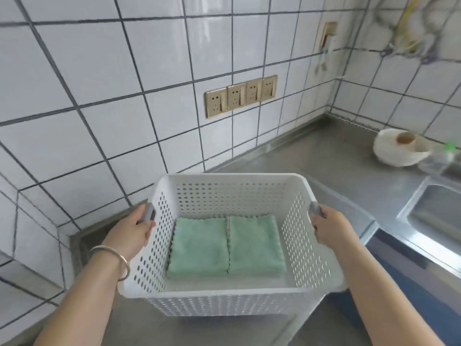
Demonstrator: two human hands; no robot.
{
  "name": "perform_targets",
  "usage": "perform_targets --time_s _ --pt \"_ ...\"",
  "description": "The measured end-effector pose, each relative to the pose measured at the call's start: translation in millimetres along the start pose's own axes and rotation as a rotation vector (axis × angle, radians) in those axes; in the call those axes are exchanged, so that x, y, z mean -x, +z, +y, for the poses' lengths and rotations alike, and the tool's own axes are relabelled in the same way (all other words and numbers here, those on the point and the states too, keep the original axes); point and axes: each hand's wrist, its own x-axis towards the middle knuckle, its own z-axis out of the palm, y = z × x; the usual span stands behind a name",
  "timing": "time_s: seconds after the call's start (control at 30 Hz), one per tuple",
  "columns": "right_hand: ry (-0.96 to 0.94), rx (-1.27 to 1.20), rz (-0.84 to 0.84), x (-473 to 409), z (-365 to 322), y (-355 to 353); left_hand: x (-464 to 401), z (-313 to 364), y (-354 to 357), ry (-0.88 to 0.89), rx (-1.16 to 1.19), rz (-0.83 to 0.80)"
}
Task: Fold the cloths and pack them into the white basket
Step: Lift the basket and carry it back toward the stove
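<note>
The near wall of the white basket [224, 304] sits closest to the lens, with both forearms reaching in past it; the left hand [132, 232] has its fingers curled round the grey handle [149, 213] on the basket's left rim, thumb on top, and the right hand [329, 229] grips the matching grey handle [316, 210] on the right rim, its fingers wrapped under where they cannot be seen clearly; a metal bangle [117, 258] hangs on the left wrist. Inside, two folded green cloths [227, 245] lie flat side by side on the basket floor, touching along their inner edges, nearer the far wall than the near one; so the packing looks done, or close to it. The basket seems to be held just above the counter [336, 158], toward its left end by the tiled wall [74, 96], though whether its base touches the steel is hard to tell from this angle. It should handle as a light load: thin perforated plastic, stiff enough but likely to flex if gripped by one side only; the cloths are soft and weigh little, and could slide if the basket tips; the two handles are the fair place to hold, level and evenly. At the counter's far right corner stands a white spool of twine [399, 149]; the sink [434, 211] opens along the right edge; sockets [240, 96] sit on the wall behind.
</note>
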Motion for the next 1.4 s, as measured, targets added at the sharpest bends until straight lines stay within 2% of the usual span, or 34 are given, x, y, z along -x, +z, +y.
perform_targets --time_s 0.17,0.3,0.47,0.63,0.83,1.13,1.4 --pt "0.063 0.034 0.099 61.1 47.9 -42.1 21.8 10.2 40.5 0.104 -0.02 -0.119" --pt "0.208 -0.04 0.238 125.8 73.6 -67.1 56.5 28.7 62.4 0.232 -0.025 -0.24" --pt "0.328 -0.085 0.397 223.8 103.3 -74.2 92.3 27.4 79.0 0.342 -0.016 -0.362" --pt "0.461 -0.156 0.579 345.5 137.5 -69.6 135.0 4.4 95.6 0.428 -0.112 -0.533" --pt "0.581 -0.243 0.774 503.2 172.9 -73.8 239.2 -9.3 116.1 0.655 -0.212 -0.783" --pt "0.741 -0.398 0.969 725.3 223.8 -72.8 400.9 -60.6 158.7 0.714 -0.315 -1.131" --pt "0.894 -0.386 1.163 943.0 283.3 -94.4 622.3 -109.6 179.0 0.839 -0.292 -1.39"
